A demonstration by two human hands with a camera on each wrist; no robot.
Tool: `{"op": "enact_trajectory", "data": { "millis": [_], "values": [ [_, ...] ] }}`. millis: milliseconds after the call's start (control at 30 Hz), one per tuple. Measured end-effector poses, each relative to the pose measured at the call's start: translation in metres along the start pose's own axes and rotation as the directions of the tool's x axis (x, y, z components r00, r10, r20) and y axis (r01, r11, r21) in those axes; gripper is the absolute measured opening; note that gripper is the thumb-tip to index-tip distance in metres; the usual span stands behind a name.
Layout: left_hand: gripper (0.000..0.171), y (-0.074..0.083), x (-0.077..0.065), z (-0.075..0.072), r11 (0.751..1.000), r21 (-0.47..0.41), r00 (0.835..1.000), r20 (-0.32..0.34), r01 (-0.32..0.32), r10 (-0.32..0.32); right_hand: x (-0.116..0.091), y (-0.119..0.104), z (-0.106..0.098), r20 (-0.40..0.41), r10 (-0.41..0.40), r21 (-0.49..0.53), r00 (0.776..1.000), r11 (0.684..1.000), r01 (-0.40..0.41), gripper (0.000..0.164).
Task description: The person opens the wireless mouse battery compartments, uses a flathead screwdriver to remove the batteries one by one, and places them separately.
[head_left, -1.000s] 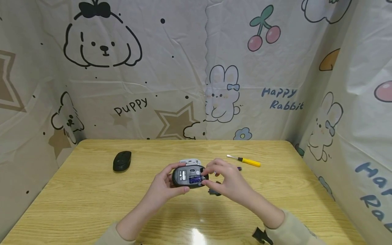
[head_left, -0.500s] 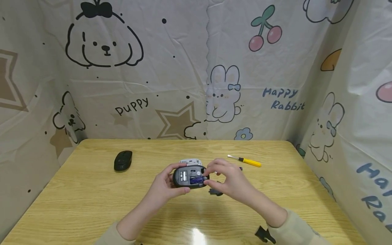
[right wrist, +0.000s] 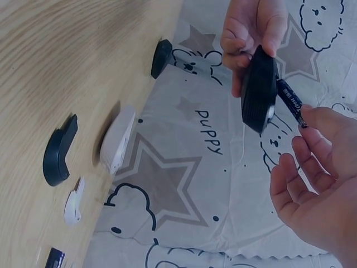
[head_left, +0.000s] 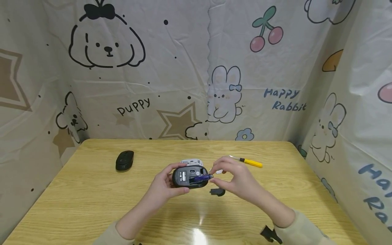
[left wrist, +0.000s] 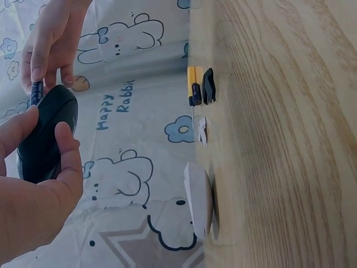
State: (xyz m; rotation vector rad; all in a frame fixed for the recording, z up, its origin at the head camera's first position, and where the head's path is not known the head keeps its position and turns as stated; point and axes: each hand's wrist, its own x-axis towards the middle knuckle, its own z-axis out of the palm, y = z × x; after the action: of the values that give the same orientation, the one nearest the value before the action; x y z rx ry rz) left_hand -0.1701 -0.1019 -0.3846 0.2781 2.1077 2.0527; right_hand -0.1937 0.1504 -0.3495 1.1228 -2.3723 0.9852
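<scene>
The right hand (head_left: pixel 234 173) pinches one end of a battery (head_left: pixel 202 177) between thumb and fingertips. From that hand the battery points left, its long axis running roughly along the held mouse (head_left: pixel 185 175), the pinched end tilted out past the mouse's rim, the other end at the slot (head_left: pixel 192 180); whether it touches there I cannot tell. The left hand (head_left: pixel 164 183) grips the mouse's opposite end, slot side facing the head camera. Bare air separates mouse and table (head_left: pixel 122 211). Near the right hand lie a black cover (head_left: pixel 217 192) and, behind, a screwdriver (head_left: pixel 252 163)
</scene>
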Motion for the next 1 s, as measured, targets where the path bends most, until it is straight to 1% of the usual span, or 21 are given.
{"op": "enact_trajectory", "data": {
  "millis": [300, 400, 567, 700, 800, 900, 1000],
  "values": [
    [0.072, -0.002, 0.0, -0.002, 1.0, 0.017, 1.0, -0.02, 0.006, -0.006, -0.005, 0.006, -0.011, -0.035, 0.017, -0.01, 0.999, 1.0, -0.017, 0.02],
    [0.072, -0.003, 0.0, -0.003, 1.0, 0.011, 1.0, -0.021, 0.006, -0.006, -0.01, 0.01, -0.014, -0.053, 0.017, -0.019, 0.998, 1.0, -0.018, 0.022],
    [0.073, -0.005, 0.001, -0.004, 1.0, 0.018, 0.999, -0.043, 0.016, -0.015, -0.017, 0.019, -0.018, -0.068, 0.012, -0.031, 0.998, 0.999, -0.014, 0.024],
    [0.072, -0.009, 0.003, -0.006, 0.999, 0.036, 0.998, -0.054, 0.022, -0.02, -0.022, 0.027, -0.022, -0.052, 0.039, -0.058, 0.998, 0.997, -0.042, 0.021],
    [0.072, -0.014, 0.005, -0.006, 0.999, 0.05, 0.999, -0.053, 0.016, -0.014, -0.028, 0.034, -0.024, -0.046, 0.07, -0.096, 0.996, 0.993, -0.074, 0.02],
    [0.072, -0.018, 0.007, -0.007, 0.998, 0.06, 0.999, -0.048, 0.011, -0.008, -0.034, 0.04, -0.025, -0.058, 0.088, -0.119, 0.994, 0.988, -0.095, 0.021],
    [0.073, -0.021, 0.008, -0.008, 0.998, 0.06, 0.999, -0.047, 0.019, -0.016, -0.04, 0.046, -0.026, -0.059, 0.117, -0.129, 0.991, 0.984, -0.123, 0.021]
  ]
}}
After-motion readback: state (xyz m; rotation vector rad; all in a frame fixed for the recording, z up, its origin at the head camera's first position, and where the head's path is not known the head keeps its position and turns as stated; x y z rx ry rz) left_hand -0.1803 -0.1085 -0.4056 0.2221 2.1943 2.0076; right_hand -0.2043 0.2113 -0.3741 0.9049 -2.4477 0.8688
